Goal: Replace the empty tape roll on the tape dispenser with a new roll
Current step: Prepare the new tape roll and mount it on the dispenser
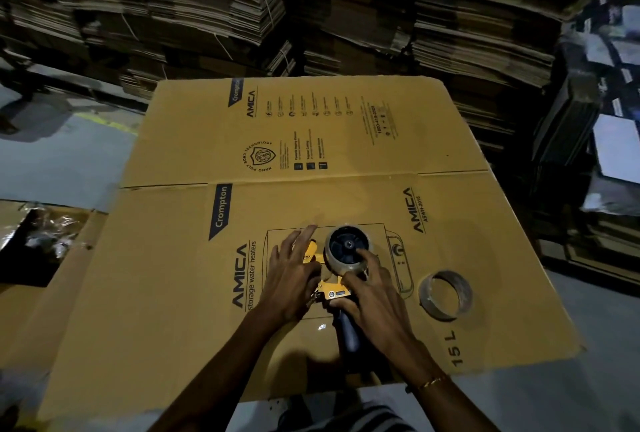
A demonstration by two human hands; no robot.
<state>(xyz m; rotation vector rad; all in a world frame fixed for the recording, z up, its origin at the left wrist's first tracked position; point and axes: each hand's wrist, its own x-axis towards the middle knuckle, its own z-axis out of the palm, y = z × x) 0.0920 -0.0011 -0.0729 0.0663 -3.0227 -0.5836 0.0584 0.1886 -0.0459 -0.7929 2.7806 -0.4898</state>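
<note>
1. I read the swap as mostly done: a roll (349,248) already sits on the black hub of the dispenser (337,288), which lies flat on the carton (173,293), just in front of me and a little right of centre.

2. The empty core (445,294) lies on the carton to the right, apart from the dispenser and from both hands. It looks like bare cardboard with no tape left, so I take it as the old one, already off.

3. My left hand (292,281) rests over the yellow front of the dispenser. Its fingers are straight and slightly spread, pointing away from me, flat against the tool and not curled round it. I judge it is steadying the tool.

4. My right hand (372,289) is at the near edge of the roll, with the fingertips bent onto its rim and the hub. Whether they pinch a loose tape end or only press the roll down, I cannot tell; the light is dim and the fingers hide that spot.

5. What seems left: seat the roll fully on the hub, find the tape end, and thread it past the roller to the blade. I see no tape fed through the front yet, though the left hand covers much of it.

6. The dark handle (347,331) points back toward me, free of either hand.
</note>
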